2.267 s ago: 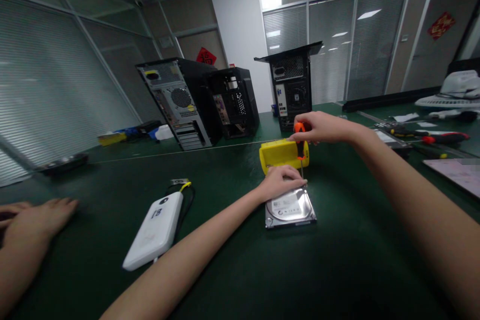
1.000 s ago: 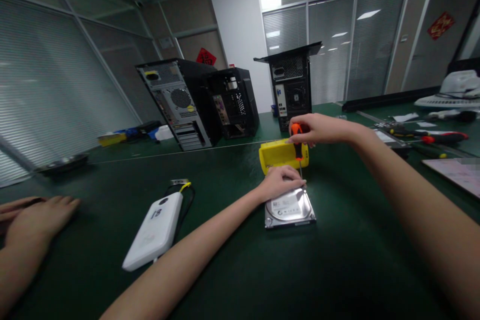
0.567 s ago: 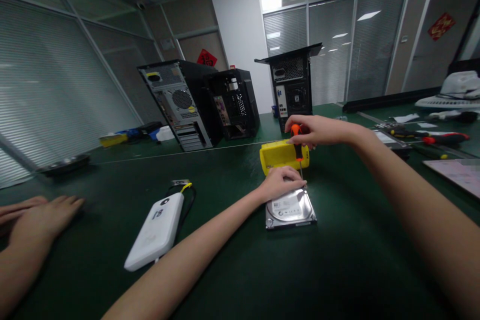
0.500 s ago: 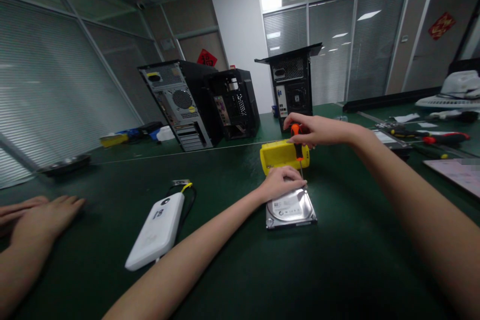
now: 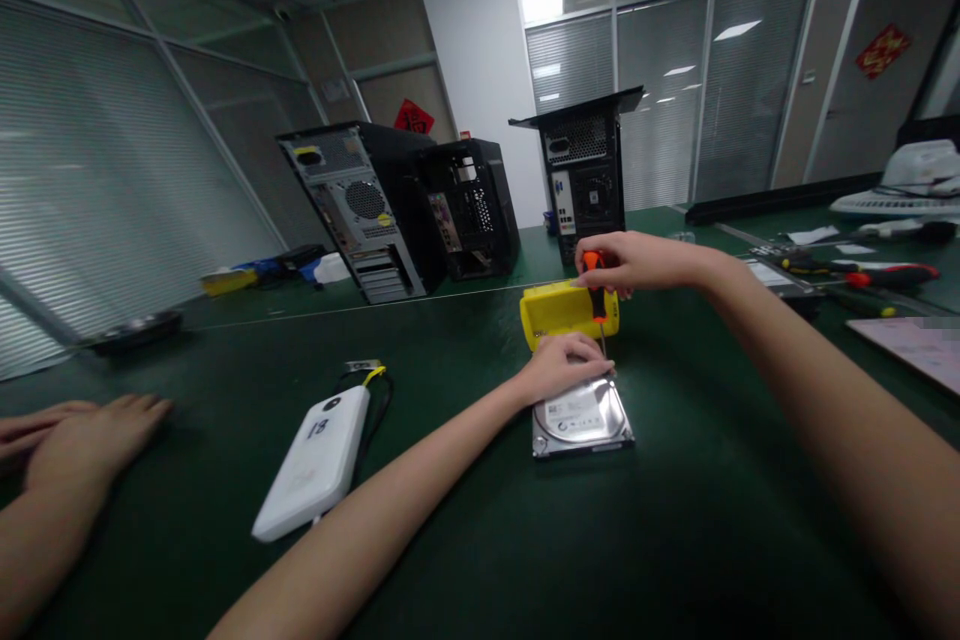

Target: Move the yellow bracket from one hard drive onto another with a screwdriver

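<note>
A silver hard drive [image 5: 583, 417] lies flat on the dark green table [image 5: 480, 540]. My left hand [image 5: 564, 366] rests on its far edge, with the fingertips beside the screwdriver's shaft. My right hand [image 5: 616, 262] is closed round the orange and black handle of an upright screwdriver [image 5: 598, 305]. The shaft points down at the drive's far right corner, and its tip is hidden by my left fingers. Just behind my left hand stands an open yellow box [image 5: 555, 308] with small bits inside.
A white power bank [image 5: 315, 465] with a cable lies left. Computer cases [image 5: 364, 210], [image 5: 469, 210] and a third case [image 5: 585, 180] stand behind. Pliers [image 5: 892, 276] and other tools lie right. Another person's hands [image 5: 94, 435] rest at the far left.
The fingers of my right hand have shifted slightly and drawn in closer round the screwdriver's handle. My left hand and the hard drive have stayed in place.
</note>
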Tool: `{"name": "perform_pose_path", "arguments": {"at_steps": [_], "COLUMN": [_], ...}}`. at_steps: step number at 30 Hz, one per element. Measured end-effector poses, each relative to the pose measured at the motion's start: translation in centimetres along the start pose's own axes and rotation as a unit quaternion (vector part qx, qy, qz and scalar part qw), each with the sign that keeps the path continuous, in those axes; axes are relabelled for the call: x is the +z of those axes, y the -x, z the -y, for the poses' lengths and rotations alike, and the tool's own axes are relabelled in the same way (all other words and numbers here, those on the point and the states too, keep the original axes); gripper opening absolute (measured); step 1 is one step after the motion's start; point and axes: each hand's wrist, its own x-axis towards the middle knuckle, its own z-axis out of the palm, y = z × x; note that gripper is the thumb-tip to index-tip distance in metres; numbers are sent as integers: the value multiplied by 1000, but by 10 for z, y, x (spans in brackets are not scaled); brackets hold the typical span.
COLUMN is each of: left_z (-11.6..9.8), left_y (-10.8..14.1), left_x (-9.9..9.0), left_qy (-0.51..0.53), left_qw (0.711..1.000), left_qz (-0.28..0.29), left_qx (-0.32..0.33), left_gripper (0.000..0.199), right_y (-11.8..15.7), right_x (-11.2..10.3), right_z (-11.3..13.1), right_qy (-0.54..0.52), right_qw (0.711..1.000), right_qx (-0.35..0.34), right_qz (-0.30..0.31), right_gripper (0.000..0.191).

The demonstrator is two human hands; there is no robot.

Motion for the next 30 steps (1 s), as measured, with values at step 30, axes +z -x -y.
{"name": "perform_pose_path", "arguments": {"at_steps": [30], "left_z": [1], "left_y": [0], "left_x": [2], "left_qy": [16], "left_qw": [1000], "left_qz": [-5], "left_qx": [2], "left_gripper": [29], "right_y": [-2], "right_x": [2], "right_z": [-1], "right_qy": [26], "right_qw": [999], "right_qx": [-15], "right_qz": [-17], "right_gripper": [25]}}
